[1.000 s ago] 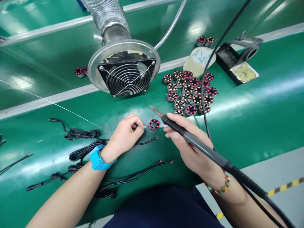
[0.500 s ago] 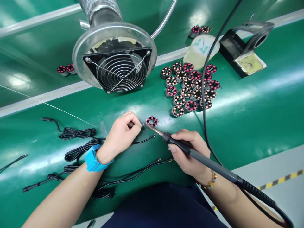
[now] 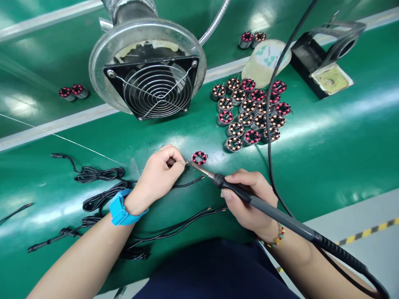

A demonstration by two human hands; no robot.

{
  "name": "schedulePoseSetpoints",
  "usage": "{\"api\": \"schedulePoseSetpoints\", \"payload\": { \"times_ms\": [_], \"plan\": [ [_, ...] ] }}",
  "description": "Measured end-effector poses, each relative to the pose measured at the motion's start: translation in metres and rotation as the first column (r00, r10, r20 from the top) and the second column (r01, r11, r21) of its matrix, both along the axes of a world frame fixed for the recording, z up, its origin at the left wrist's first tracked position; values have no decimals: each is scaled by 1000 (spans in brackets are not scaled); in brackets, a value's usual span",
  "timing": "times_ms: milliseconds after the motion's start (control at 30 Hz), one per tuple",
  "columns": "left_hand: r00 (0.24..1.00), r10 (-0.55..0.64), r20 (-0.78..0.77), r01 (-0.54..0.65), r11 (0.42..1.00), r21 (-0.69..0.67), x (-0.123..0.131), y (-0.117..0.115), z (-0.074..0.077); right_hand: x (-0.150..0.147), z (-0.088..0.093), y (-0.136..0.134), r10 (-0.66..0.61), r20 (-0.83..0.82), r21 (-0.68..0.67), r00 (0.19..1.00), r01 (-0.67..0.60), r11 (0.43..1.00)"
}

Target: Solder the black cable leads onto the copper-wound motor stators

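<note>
Green benchtop [image 3: 327,166] spans the scene, a fan hood [image 3: 199,89] standing far left. From near right slants a soldering iron [image 3: 282,217], pinched in the right hand [image 3: 258,218]. The left hand's [image 3: 162,172] thumb and finger pinch a wire end [image 3: 187,162] by its tip, beside a red-wound coil ring [image 3: 195,156].

An electronics workshop, set up for soldering.
A fan-fitted hood [image 3: 160,99] hung upper left of centre; a soldering iron [image 3: 280,216] slanted across the lower right, its stand [image 3: 307,68] at upper right. Many wound motor cores [image 3: 248,106] and coiled black cables [image 3: 99,174] lay on the green surface [image 3: 336,166], with striped tape [image 3: 368,233] on the floor [image 3: 370,211].
</note>
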State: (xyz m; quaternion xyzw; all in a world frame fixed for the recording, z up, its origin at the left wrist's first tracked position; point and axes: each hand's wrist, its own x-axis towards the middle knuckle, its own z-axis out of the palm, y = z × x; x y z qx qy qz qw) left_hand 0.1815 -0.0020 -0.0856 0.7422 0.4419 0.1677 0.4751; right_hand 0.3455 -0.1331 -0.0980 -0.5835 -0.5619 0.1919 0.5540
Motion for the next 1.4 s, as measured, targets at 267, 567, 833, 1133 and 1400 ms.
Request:
{"api": "schedulePoseSetpoints", "payload": {
  "times_ms": [267,567,833,1133,1400],
  "plan": [
    [1000,3,9,-3,1000,-3,0,0,-1,-1,0,0,-12,-2,-21,1000,12,1000],
    [1000,9,4,-9,1000,-8,0,-1,-1,0,-1,-1,-12,1,-17,1000,12,1000],
    [1000,7,9,-7,1000,-23,-1,1,-3,2,5,3,18,103,-54,995,-12,998],
    [1000,19,25,-18,998,-54,-1,1,-2,3,27,36,260,229,-268,938,-196,943],
    [997,42,57,-38,997,-73,1,2,1,-14,-1,65,230,334,-243,914,-152,958]
  ]
}}
